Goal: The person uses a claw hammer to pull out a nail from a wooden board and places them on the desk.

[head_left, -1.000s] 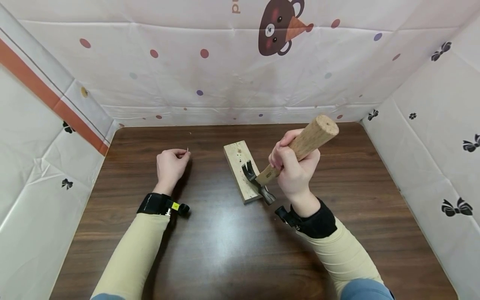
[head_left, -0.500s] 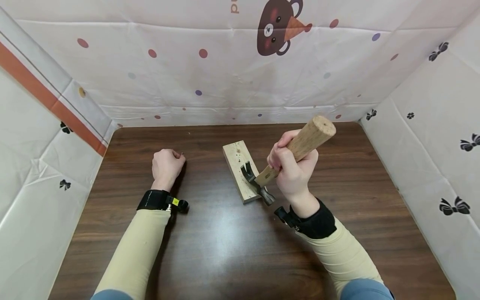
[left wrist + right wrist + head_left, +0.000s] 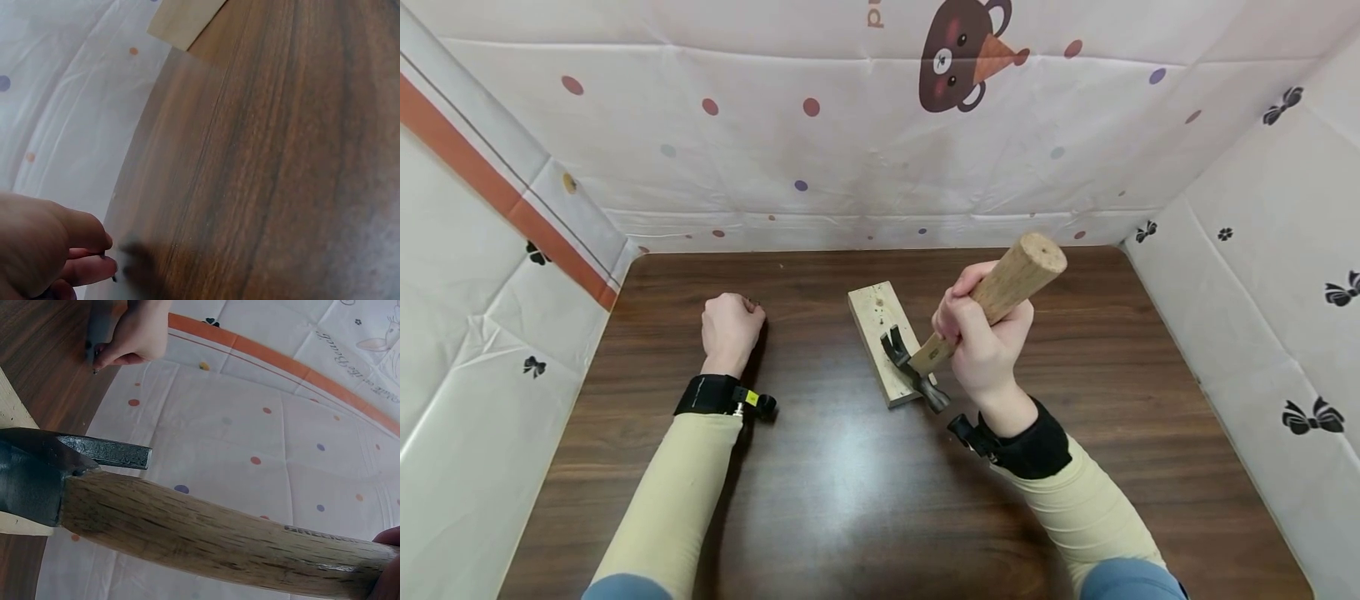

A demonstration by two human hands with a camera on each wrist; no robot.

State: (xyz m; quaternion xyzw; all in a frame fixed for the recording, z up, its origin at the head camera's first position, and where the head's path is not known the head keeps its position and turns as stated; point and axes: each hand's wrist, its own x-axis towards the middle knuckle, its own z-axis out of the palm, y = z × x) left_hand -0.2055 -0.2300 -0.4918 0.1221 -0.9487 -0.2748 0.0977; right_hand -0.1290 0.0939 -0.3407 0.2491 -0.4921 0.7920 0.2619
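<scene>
My right hand (image 3: 987,343) grips the wooden handle of a claw hammer (image 3: 1019,275), whose butt points up and away to the right. Its dark metal head lies over the near part of a pale wooden board (image 3: 872,310), overlapping it in the head view. In the right wrist view the hammer (image 3: 169,519) fills the foreground. Off to the board's left, my left hand (image 3: 730,332) pinches a small nail (image 3: 114,279) between thumb and finger, close over the table. Only a dark tip of the nail shows past the fingertips; the rest is hidden.
Both hands work above a dark brown wooden table (image 3: 820,467). White printed sheeting (image 3: 737,158) rises behind it and along both sides. Several small dark holes or marks dot the board's far half.
My left hand has shifted left and turned, so the nail that stuck up from its fingertips is now mostly hidden. The right hand and hammer have hardly moved.
</scene>
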